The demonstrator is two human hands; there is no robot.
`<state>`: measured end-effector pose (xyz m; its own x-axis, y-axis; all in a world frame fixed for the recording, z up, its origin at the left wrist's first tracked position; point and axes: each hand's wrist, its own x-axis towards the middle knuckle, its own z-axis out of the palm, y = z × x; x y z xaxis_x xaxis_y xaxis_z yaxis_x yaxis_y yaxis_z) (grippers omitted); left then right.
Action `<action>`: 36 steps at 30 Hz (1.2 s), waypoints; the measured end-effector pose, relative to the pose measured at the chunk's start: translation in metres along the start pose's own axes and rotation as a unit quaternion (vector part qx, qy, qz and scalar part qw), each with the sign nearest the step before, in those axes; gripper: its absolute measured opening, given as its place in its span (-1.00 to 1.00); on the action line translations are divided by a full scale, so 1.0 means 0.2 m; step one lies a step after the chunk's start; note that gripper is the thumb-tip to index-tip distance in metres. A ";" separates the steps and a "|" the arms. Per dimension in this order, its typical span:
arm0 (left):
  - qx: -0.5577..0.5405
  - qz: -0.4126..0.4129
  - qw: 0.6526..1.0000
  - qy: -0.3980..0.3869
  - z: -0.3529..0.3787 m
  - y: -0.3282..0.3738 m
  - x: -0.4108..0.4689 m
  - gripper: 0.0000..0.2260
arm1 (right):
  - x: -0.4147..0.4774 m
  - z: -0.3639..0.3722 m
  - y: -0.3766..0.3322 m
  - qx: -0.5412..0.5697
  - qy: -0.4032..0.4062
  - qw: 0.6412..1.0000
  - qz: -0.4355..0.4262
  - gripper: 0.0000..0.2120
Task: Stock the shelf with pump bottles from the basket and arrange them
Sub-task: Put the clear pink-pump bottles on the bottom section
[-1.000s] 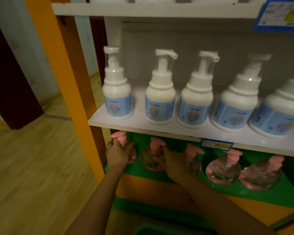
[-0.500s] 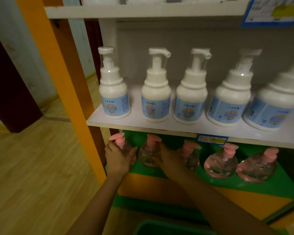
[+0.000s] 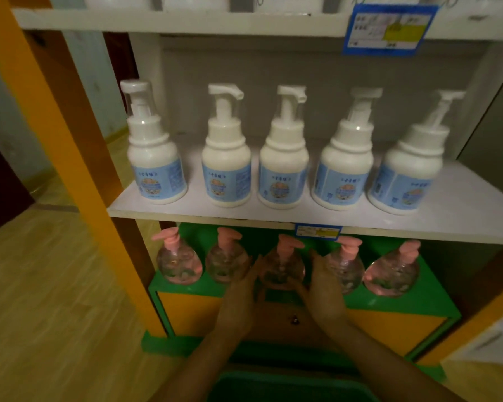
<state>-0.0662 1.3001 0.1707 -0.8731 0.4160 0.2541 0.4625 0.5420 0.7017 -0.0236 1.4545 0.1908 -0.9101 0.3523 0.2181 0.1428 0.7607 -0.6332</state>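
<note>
Because the middle pump bottle [image 3: 282, 266] is a smooth, round-bellied globe of clear plastic with liquid inside, it will probably feel fairly heavy for its size, stiff enough not to buckle, and slick under a dry palm. The safest hold looks to be low on the belly from both sides rather than by the pink pump head [image 3: 288, 242], which could depress or twist. It stands upright on the green shelf [image 3: 389, 300], third in a row of five. The left hand [image 3: 240, 291] lies against its left side and the right hand [image 3: 324, 288] against its right. Their fingers are mostly straight and point upward, cupping the bottle rather than wrapping it, and the dim light hides how firmly they press. The neighbouring bottles [image 3: 225, 264] share the same bulbous shape and pink tops, and stand close enough that a careless nudge might knock one. Above, a matte white shelf board [image 3: 476, 216] carries five opaque white foam bottles [image 3: 225, 169] with blue labels and clear caps, and a blue price tag [image 3: 317, 232] on its front edge. An orange upright [image 3: 55, 126] frames the left, the rim of a green basket [image 3: 288, 387] shows at the bottom edge, and the floor [image 3: 41, 285] is pale wood.
</note>
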 end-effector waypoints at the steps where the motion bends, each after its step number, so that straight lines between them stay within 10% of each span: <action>1: -0.011 0.003 1.000 -0.023 0.03 0.01 0.01 -0.43 | 0.02 0.00 0.00 -0.003 -0.020 1.000 -0.007 -0.48; 11: -0.014 -0.010 0.997 -0.080 0.07 -0.05 0.03 -0.32 | 0.09 0.04 0.01 -0.018 -0.033 0.999 -0.039 -0.70; 17: 0.004 0.041 0.996 0.080 0.07 0.09 -0.01 -0.55 | -0.03 -0.02 0.06 0.018 0.000 0.999 -0.048 -0.63; 23: 0.001 0.095 0.994 -0.048 0.18 0.26 0.01 -0.50 | -0.15 -0.25 0.26 0.038 0.131 0.991 0.010 -0.69; 28: -0.062 0.059 0.985 -0.149 0.33 0.34 0.03 -0.29 | -0.06 -0.27 0.35 0.036 0.025 0.997 0.062 -0.31; 36: -0.065 -0.004 0.983 -0.170 0.39 0.37 0.01 -0.27 | 0.00 -0.21 0.38 0.055 0.022 0.997 0.049 -0.42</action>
<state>-0.0216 1.3973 0.1705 -0.7637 0.6450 0.0264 0.4139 0.4578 0.7868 0.0040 1.5354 0.1735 -0.8758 0.4471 0.1818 0.1845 0.6582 -0.7299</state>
